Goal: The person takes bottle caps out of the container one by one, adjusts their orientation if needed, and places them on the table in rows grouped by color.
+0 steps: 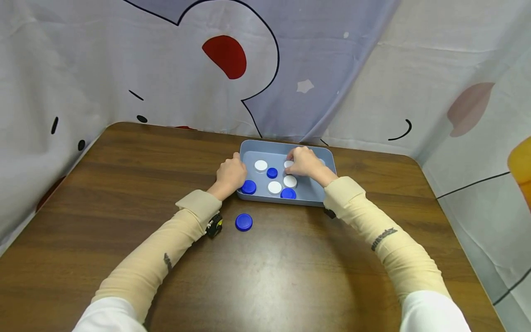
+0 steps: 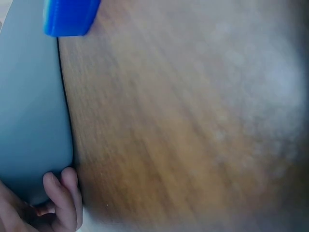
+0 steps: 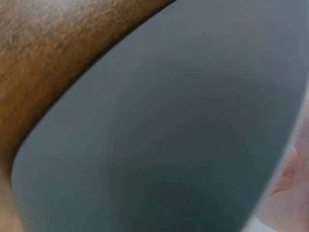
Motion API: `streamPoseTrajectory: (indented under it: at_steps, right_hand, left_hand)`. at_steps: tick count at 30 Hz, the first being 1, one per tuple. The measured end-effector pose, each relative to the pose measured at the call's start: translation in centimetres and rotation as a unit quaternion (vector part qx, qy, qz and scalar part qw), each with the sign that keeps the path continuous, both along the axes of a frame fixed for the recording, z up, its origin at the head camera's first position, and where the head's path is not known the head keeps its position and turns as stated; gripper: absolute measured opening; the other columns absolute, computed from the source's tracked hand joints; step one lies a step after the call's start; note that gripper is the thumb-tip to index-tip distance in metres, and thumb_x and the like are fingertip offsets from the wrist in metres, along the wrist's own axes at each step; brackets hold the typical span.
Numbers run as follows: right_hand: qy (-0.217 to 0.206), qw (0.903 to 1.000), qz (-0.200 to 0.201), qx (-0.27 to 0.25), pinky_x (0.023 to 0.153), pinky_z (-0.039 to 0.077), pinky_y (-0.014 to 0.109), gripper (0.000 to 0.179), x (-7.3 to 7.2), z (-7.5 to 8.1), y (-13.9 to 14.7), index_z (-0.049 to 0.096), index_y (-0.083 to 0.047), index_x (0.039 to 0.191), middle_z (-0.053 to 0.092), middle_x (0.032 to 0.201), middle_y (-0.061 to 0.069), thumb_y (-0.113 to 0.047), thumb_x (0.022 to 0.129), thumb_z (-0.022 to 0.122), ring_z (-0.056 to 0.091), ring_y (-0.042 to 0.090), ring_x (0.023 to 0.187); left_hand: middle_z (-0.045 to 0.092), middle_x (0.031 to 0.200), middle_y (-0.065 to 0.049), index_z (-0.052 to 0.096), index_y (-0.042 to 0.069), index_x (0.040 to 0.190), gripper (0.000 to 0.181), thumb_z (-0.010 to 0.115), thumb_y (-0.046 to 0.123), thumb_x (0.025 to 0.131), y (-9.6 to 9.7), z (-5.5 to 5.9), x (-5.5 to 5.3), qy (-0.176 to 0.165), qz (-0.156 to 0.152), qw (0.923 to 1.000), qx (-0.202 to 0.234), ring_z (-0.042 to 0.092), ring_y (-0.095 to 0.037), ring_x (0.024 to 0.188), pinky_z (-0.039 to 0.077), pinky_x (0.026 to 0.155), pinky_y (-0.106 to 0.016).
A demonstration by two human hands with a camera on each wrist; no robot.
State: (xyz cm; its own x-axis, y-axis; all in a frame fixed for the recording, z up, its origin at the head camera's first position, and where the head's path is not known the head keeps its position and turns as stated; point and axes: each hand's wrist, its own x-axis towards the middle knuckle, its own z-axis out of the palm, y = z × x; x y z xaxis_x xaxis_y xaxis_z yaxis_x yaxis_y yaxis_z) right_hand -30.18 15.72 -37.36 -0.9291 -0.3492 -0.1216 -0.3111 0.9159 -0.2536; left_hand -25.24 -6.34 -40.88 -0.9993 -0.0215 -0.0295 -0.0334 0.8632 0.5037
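A shallow blue-grey tray lies on the table with several white and blue bottle caps in it. My left hand grips the tray's left end; in the left wrist view its curled fingers lie against the tray corner. Over the tray, my right hand pinches a white cap, partly covered by the fingers. Close by lie another white cap and a small blue cap. The right wrist view mostly shows the tray's outer wall, with part of the hand beyond its rim.
One blue cap sits on the brown wooden table, in front of the tray. Inside the tray, a larger blue cap is at the left front corner. A printed curtain hangs right behind the table's back edge.
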Motion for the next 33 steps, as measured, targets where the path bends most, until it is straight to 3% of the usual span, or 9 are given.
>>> streamPoseTrajectory:
  at_steps: [18, 33]
  right_hand:
    - [0.025, 0.9990, -0.031, -0.019, 0.090, 0.047, 0.043, 0.045, 0.2, -0.4, -0.1, 0.070, -0.002, 0.109, 0.071, 0.109, 0.011, -0.028, 0.074, 0.077, 0.061, 0.032, 0.105]
    - [0.050, 0.9968, -0.041, -0.046, 0.083, 0.052, 0.039, 0.043, 0.9, 1.4, 0.0, 0.071, -0.002, 0.106, 0.072, 0.106, 0.013, -0.028, 0.073, 0.079, 0.066, 0.028, 0.095]
  left_hand:
    - [0.064, 0.107, -0.028, 0.045, -0.001, 0.124, 0.033, 0.038, 0.021, 0.101, 0.1, 0.1, 0.0, -0.007, 0.003, 1.0000, -0.003, 0.065, -0.042, 0.099, 0.053, 0.078, -0.051]
    - [0.064, 0.109, -0.028, 0.047, 0.000, 0.118, 0.029, 0.037, 0.021, 0.100, 0.2, -0.4, -0.5, -0.002, 0.010, 0.9999, -0.010, 0.064, -0.043, 0.100, 0.053, 0.079, -0.053]
